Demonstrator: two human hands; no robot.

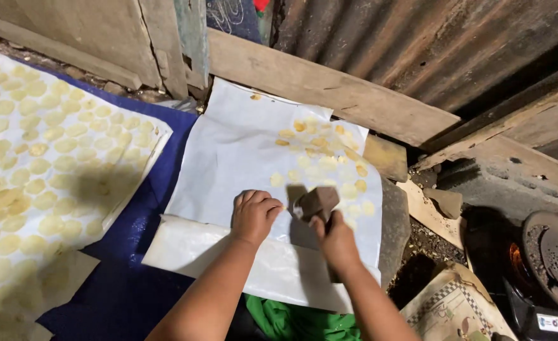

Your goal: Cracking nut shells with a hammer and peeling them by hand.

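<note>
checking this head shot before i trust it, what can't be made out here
- Right hand, head view: motion blur; its grip on the dark block is unclear.
- Left hand: curled fist hides anything inside.
- White sheet: near edge covered by both forearms.
- Dark stove: cut off by the right edge.

The white plastic sheet (228,158) looks smooth and faintly glossy, dotted with pale, matt yellow discs (326,151). A rough, weathered wooden plank (329,91) runs behind it, backed by rusty corrugated metal (430,44). Dark blue cloth (146,208) lies underneath, matt.
</note>
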